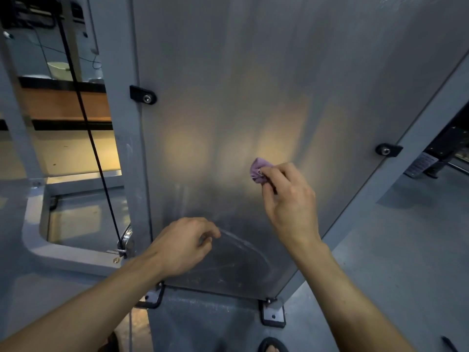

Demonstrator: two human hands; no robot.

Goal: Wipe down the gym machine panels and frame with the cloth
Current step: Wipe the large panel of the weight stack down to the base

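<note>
Grip state, right hand (289, 199): the fingers and thumb are curled around a small bunched purple cloth (259, 170), pinching it at the fingertips. The cloth protrudes from the upper left of the hand and lies against the grey metal panel (253, 85), right of centre in the frame. The right forearm enters from the lower right corner and rises diagonally; the wrist is nearly straight and the back of the hand faces the camera.

Grip state, left hand (181, 245): it holds nothing. The fingers are loosely curled, with the fingertips on or just at the lower part of the panel; actual contact cannot be confirmed. The left forearm enters from the lower left corner and points up and to the right. The left hand sits lower than, and to the left of, the right hand, well apart from the cloth.

Grey frame posts border the panel: the left post (119, 123) and the right post (416, 153). A black bolted bracket (142, 95) sits at the panel's left edge, and a second bracket (388, 150) at its right edge. A black cable (86, 123) runs down the left of the frame.
</note>
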